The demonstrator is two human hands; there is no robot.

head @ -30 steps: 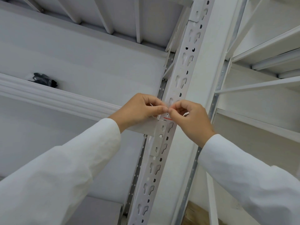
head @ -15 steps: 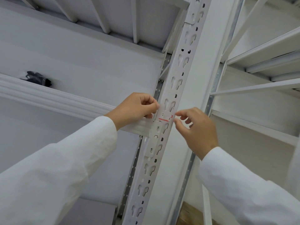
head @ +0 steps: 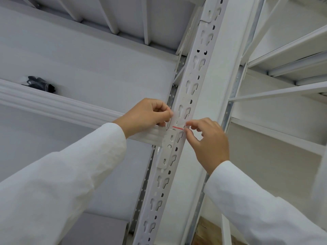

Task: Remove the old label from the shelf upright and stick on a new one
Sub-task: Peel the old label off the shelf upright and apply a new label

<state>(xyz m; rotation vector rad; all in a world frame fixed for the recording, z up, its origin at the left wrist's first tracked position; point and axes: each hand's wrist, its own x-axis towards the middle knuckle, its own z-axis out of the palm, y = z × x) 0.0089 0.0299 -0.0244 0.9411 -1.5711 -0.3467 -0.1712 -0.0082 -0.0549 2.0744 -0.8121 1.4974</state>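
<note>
Two hands are working at the white slotted shelf upright (head: pixel 192 89), and the label (head: pixel 178 125), white with a red line, is lying flat on its face between them. The left hand (head: pixel 146 114) is curling its fingers at the label's left edge, seemingly pinching it. The right hand (head: pixel 207 140) is pinching the label's right edge. A dark bundle (head: pixel 41 84) is lying on the shelf beam (head: pixel 58 105), well left of the left hand.

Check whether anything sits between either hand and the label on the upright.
Nothing visible does. The label with its red line lies on the upright; the left hand is at its left edge, the right hand at its right edge.
</note>
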